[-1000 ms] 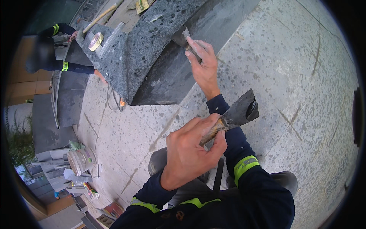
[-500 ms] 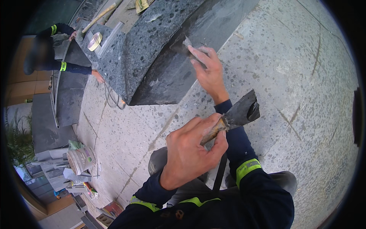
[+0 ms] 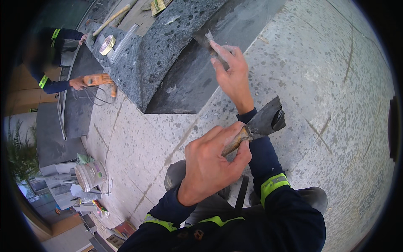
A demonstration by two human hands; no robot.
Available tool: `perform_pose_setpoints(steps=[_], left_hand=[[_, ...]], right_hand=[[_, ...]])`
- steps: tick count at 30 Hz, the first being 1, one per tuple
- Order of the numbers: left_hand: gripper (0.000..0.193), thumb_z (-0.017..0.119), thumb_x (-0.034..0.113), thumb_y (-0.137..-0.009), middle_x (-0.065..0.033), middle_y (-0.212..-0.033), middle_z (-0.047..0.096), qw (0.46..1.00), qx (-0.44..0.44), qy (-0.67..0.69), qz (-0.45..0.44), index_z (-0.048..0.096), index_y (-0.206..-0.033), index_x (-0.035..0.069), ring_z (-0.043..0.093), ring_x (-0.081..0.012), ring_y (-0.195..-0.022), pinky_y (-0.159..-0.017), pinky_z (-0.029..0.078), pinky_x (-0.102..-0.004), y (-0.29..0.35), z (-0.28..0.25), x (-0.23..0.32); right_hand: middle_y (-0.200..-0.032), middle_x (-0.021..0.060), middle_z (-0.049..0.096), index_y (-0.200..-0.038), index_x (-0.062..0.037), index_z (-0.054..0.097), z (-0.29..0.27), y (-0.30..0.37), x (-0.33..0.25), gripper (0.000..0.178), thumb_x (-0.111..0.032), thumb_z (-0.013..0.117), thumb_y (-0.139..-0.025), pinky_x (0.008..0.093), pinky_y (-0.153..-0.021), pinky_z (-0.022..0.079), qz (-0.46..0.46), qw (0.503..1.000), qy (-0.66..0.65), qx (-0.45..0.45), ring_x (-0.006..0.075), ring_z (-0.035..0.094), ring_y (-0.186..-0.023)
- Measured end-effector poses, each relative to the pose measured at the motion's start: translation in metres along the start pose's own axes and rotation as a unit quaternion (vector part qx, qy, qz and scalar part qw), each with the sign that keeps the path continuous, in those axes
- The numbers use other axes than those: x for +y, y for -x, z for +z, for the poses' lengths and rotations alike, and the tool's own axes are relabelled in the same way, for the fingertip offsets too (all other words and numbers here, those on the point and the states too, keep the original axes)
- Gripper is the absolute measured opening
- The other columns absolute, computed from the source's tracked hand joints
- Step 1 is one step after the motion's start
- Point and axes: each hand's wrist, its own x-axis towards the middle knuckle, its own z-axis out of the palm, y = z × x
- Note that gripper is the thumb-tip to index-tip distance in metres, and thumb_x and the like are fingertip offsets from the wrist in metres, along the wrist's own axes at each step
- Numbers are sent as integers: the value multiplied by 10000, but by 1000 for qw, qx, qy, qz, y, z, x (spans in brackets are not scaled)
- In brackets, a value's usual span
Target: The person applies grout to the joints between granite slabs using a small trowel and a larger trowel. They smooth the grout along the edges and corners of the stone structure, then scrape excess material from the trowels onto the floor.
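Note:
My left hand (image 3: 214,164) is closed on the worn wooden handle of a putty knife (image 3: 238,140). Its wide blade (image 3: 265,118) points up and right, coated with dark grey paste. Farther forward, my right hand (image 3: 234,73) grips a second, smaller scraper (image 3: 206,41), with the index finger stretched along it. That scraper's blade is at the joint between a speckled grey stone block (image 3: 166,50) and the smooth dark stone face (image 3: 184,90); its handle is mostly hidden by my fingers.
At the far left a co-worker (image 3: 46,54) holds an orange power tool (image 3: 98,80) with a cable by a dark slab (image 3: 84,63). A tape roll (image 3: 107,45) and a wooden-handled hammer (image 3: 110,20) lie on the stone. A bucket (image 3: 90,176) stands beside stacked offcuts (image 3: 63,189).
My right hand has shifted slightly with its scraper along the joint. My left hand holds nearly still. The co-worker's lower hand has drawn back from the stone and now holds the orange tool.

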Motion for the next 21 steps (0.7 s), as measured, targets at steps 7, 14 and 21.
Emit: perform_pose_setpoints(steps=[7, 14, 21], left_hand=[[393, 848, 50, -881, -166, -883, 755, 1000, -25, 12, -11, 795, -1247, -83, 748, -227, -736, -662, 575, -342, 1, -3, 4], [394, 835, 18, -900, -180, -909, 767, 999, -39, 15, -25, 783, -1271, -104, 753, -177, -768, -694, 578, -312, 1, -4, 6], [366, 863, 97, -852, -133, -854, 743, 1000, 0, 9, 6, 822, -1201, -5, 725, -326, -648, -603, 574, -390, -3, 3, 1]], right_hand=[[-1233, 138, 680, -1444, -168, 783, -3, 14, -3, 504, 3, 748, -972, 366, -725, 592, 17, 999, -17, -44, 290, 719, -1013], [-1234, 120, 699, -1435, -172, 800, -3, 22, -8, 520, 26, 760, -956, 336, -694, 544, 22, 998, -20, -61, 259, 712, -1013], [-1263, 118, 695, -1456, -190, 785, -30, 23, -1, 548, 32, 751, -957, 324, -796, 568, -11, 981, 52, -186, 236, 703, -1071]])
